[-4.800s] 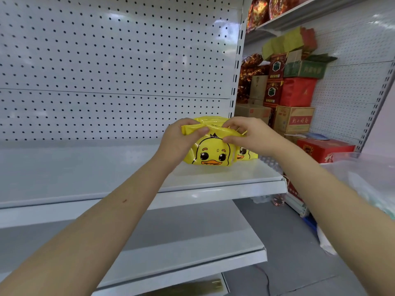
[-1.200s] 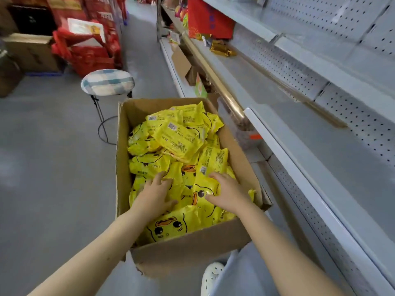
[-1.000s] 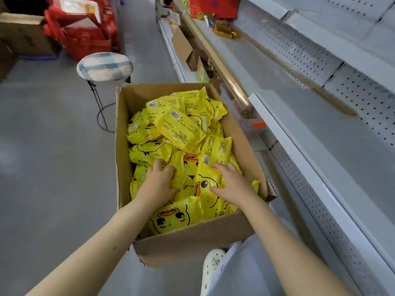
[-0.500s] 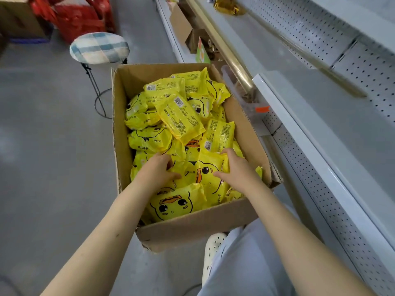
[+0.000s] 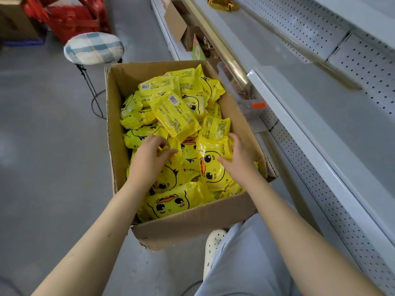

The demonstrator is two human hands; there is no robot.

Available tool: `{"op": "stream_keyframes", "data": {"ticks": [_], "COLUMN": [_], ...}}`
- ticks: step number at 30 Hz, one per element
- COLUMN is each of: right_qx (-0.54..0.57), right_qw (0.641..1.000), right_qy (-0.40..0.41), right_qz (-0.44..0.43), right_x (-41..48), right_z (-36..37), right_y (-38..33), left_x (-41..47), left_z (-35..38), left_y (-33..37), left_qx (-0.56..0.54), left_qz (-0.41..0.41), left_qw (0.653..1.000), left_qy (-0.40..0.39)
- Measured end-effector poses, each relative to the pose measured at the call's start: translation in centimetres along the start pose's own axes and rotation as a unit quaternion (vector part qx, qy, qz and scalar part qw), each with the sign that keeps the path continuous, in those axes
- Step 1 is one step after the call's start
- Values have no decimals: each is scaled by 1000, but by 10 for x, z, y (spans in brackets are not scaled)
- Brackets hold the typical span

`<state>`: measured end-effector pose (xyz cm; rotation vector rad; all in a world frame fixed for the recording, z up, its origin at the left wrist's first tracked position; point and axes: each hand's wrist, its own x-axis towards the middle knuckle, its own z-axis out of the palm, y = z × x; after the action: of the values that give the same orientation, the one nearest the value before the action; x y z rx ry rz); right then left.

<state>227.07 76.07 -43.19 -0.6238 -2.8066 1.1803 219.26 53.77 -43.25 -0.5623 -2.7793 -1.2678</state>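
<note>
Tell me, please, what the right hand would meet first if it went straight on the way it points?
Probably the back-up yellow packet just beyond the right hand, which grips a duck-faced packet; depth is unclear.

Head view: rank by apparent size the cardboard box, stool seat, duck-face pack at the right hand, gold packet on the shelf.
1. cardboard box
2. stool seat and duck-face pack: look alike, seat farther, so unranked
3. gold packet, farthest

Bright yellow duck-face packets (image 5: 210, 167) with orange beaks fill a brown cardboard box (image 5: 192, 225), beside a blue-and-cream checked stool cushion (image 5: 93, 48) and white perforated shelving (image 5: 320, 146).
</note>
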Motion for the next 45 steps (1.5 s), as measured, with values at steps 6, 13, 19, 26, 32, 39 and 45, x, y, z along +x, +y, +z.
{"op": "stream_keyframes", "data": {"ticks": [6,13,19,26,32,39,45], "right_qx": [-33,-7,-15,-70,-71,40,25], "right_qw": [999,999,1000,995,996,997,981], "right_qy": [-10,32,-23,-43,-51,45,134], "right_qz": [13,-35,15,61,28,-54,-140], "right_x": [0,1,-2,0,0,0,-8], "right_z": [-1,-3,-2,0,-2,-31,-100], "right_y": [1,-1,2,1,0,-26,-59], "left_x": [3,9,7,1,1,17,45], "left_z": [-3,2,5,13,13,-5,-29], "left_y": [-3,-9,-12,-14,-12,20,86], "left_qx": [-125,-117,-36,263,273,122,99], "left_qz": [-79,-209,-123,15,36,-32,89], "left_qw": [986,971,992,958,957,979,984], "left_qy": [76,23,-14,-116,-87,-161,-118]}}
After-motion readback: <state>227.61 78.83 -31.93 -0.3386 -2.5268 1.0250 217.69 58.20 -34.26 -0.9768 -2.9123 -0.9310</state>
